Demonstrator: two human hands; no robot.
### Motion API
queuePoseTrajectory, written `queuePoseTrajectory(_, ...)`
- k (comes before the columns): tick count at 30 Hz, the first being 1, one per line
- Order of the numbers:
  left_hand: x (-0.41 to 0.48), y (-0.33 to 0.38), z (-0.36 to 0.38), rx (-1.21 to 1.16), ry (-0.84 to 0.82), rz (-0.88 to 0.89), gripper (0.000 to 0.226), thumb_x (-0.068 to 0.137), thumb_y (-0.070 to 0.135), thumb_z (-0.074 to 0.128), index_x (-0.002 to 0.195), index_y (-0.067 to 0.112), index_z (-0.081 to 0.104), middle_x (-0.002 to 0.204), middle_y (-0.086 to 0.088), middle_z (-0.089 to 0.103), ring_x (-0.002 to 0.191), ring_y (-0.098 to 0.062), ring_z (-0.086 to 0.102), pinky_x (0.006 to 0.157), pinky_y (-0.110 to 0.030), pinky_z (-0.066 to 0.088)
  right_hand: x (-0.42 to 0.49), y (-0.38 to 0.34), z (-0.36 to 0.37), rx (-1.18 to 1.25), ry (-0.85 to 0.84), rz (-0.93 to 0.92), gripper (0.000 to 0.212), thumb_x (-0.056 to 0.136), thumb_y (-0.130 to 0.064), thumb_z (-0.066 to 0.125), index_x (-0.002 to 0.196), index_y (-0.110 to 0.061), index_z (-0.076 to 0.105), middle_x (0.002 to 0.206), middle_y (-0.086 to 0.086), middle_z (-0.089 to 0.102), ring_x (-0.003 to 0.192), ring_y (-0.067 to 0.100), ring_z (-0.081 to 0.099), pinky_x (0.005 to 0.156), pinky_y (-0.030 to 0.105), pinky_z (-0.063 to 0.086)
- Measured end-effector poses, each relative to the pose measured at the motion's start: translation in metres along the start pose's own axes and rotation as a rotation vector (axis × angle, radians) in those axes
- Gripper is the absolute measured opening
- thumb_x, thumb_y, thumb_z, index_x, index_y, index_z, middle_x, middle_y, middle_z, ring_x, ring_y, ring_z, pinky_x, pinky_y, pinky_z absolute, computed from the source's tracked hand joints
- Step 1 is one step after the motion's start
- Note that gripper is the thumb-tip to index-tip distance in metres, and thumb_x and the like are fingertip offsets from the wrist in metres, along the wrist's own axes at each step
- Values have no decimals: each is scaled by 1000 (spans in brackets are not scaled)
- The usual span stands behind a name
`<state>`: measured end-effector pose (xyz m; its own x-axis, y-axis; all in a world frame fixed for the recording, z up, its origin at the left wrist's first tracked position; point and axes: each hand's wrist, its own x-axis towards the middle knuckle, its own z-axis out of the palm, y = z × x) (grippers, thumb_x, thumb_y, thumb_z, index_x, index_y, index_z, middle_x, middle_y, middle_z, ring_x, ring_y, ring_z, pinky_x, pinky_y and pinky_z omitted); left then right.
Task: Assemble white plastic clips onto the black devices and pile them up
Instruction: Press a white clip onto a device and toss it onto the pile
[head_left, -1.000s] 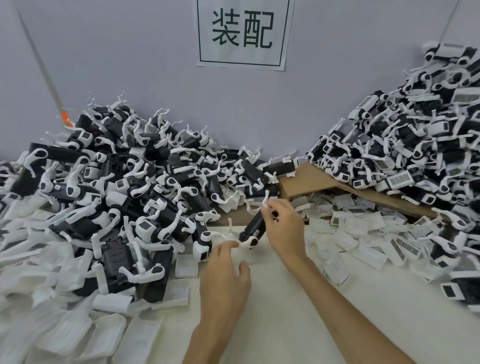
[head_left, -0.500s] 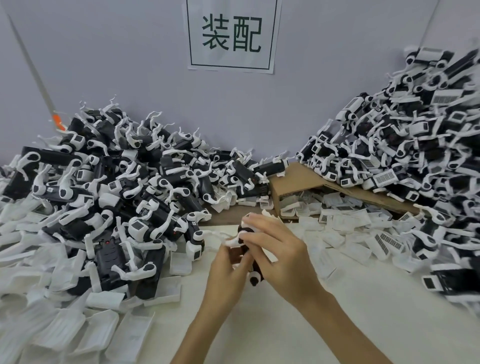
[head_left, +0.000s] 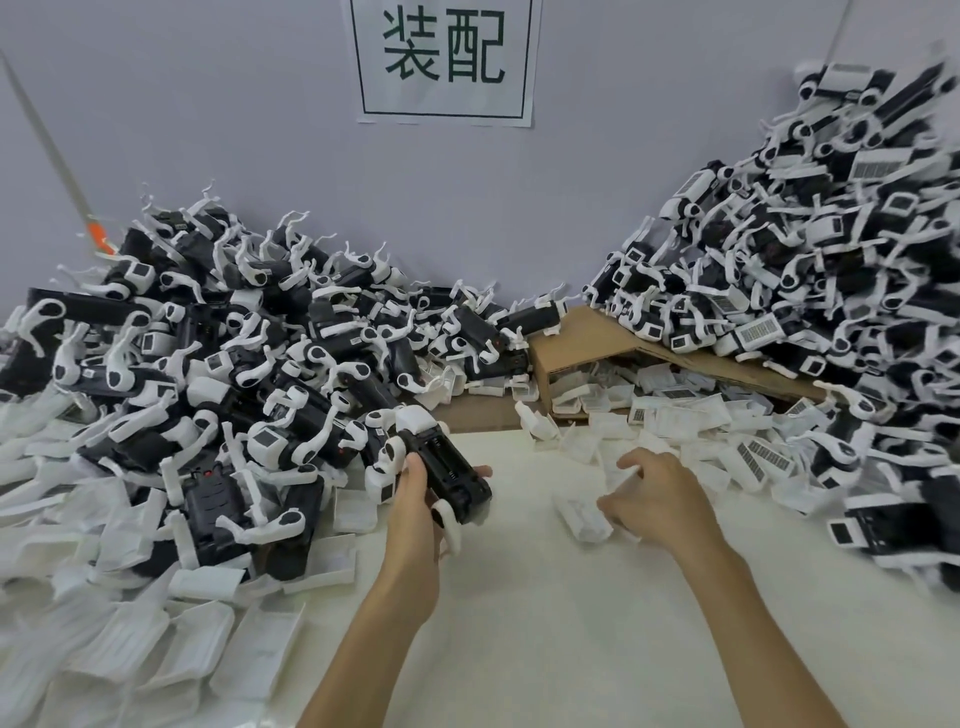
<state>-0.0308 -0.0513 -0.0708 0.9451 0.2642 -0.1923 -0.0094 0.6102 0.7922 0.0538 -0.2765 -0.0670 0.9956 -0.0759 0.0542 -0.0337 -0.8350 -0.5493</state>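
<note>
My left hand (head_left: 415, 512) grips a black device (head_left: 447, 470) with white ends, held just above the white table beside the left pile. My right hand (head_left: 657, 501) hovers to the right over loose white plastic clips (head_left: 582, 517), fingers loosely curled and blurred; whether it touches a clip I cannot tell. A large heap of black devices with white clips (head_left: 234, 353) fills the left. A second, taller heap (head_left: 810, 291) rises on the right.
A cardboard box (head_left: 587, 338) lies on its side at the back centre, spilling white clips. White plastic parts (head_left: 182, 649) cover the near left. The white table (head_left: 545, 623) shows between my forearms. A paper sign (head_left: 444, 57) hangs on the grey wall.
Both hands held the device together at the centre; now the left hand alone holds it, shifted left, while the right hand has let go and moved right over the loose clips.
</note>
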Motion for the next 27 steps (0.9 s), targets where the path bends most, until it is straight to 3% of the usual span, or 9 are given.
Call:
queuePoseTrajectory(4,3,-1,-1,-35,-72,-41,47,108,42,34,106,18,74,112,-19,74,87,-23,75,63,-19,55,1,-2,0,172,84,-70,39,80,-28,79,118,-23,67,121,1,63,100,16,55,80,30,43)
queuePoseTrajectory(6,6,-3,-1,50,-101,8,39,108,40,34,118,20,65,113,-18,74,94,-26,75,85,-30,52,-1,-9,-1,387,159,-173,31,84,-27,78,113,-25,68,116,-6,65,103,12,59,83,30,48)
queuePoseTrajectory(9,5,-4,1,138,-156,70,37,107,41,37,127,21,59,115,-17,74,101,-25,74,98,-38,49,-9,-22,-5,717,108,-308,30,82,-16,81,105,-28,67,111,-12,67,106,5,63,77,18,53)
queuePoseTrajectory(14,1,-2,3,257,-231,111,50,89,51,53,125,18,64,118,-8,74,109,-24,71,86,-32,51,-19,-33,-2,1098,-157,-438,34,76,4,80,102,-14,68,107,0,73,105,16,70,76,24,57)
queuePoseTrajectory(17,0,-3,3,290,-223,127,51,86,49,60,122,13,65,116,-7,75,105,-20,72,75,-22,54,-22,-38,2,1179,-250,-437,39,72,-4,79,108,-10,64,116,11,71,110,24,69,85,33,58)
queuePoseTrajectory(21,1,-4,2,259,-220,146,44,80,43,69,111,13,66,103,-7,76,88,-16,70,82,-30,49,-27,-44,9,1343,-322,-407,36,76,-9,73,110,-6,62,110,6,70,107,23,68,92,33,57)
queuePoseTrajectory(23,1,-4,2,240,-227,147,38,79,41,70,106,14,65,96,-3,75,82,-14,69,81,-31,48,-30,-48,12,1420,-330,-352,33,79,-13,79,107,-6,64,113,15,66,111,27,65,92,33,57)
queuePoseTrajectory(25,1,-4,2,227,-226,143,43,79,41,70,110,12,63,98,-4,73,85,-16,68,81,-31,49,-32,-51,14,1384,-315,-337,30,80,-21,75,106,-8,66,123,26,60,114,31,62,94,34,56)
queuePoseTrajectory(27,1,-3,1,214,-226,136,48,80,42,71,115,11,62,101,-6,72,90,-19,66,81,-31,49,-33,-52,16,1314,-294,-342,29,80,-26,71,105,-11,67,126,23,61,115,29,63,93,33,56)
